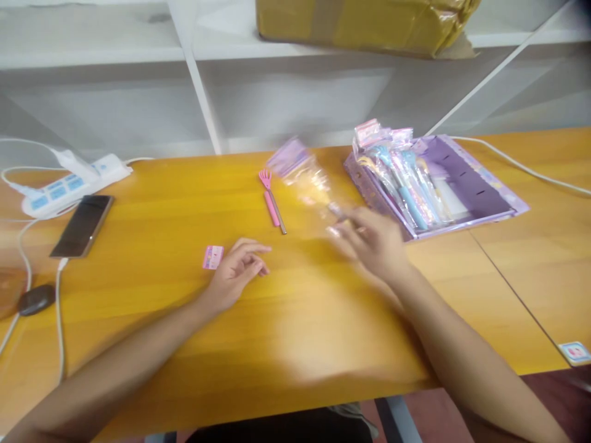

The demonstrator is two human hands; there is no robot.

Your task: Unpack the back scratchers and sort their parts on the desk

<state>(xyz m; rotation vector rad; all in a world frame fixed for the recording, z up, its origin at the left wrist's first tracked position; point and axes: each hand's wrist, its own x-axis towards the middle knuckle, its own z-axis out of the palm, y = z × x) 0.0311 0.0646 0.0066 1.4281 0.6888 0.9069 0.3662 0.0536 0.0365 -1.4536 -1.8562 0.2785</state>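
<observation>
- Closest up: two bare forearms, angled in from the bottom corners over a wooden table.
- Right hand with fingers bent and seemingly clamped on the near end of a see-through plastic bag, just left of a purple box. Pretty blurry there, so can't vouch for the exact fingertip contact.
- Left hand with nothing in it, fingers loosely curled, thumb not pinching, right beside a small pink card.
- As for the bag: something yellowish inside. Probably super light, thin, crinkly, a bit slippery, easy to crease. Best pinched by a corner, or held through the plastic around the stiffer part.
- Pink scratcher lying beyond the left hand, near the bag, silver rod alongside a pink handle. Likely light and stiff, rod maybe slick. Would grab by the handle, not the thin, bendy-looking prongs.
- In the box: a bunch of slim wrapped sticks, blue, pink and yellowish.
- Writing: nope, nothing legible. Print on the pink card too tiny, pink labels on the wrapped stuff too glary. Blue-edged card at far right with a pinkish picture, no readable words. No brand visible on the phone either.
</observation>
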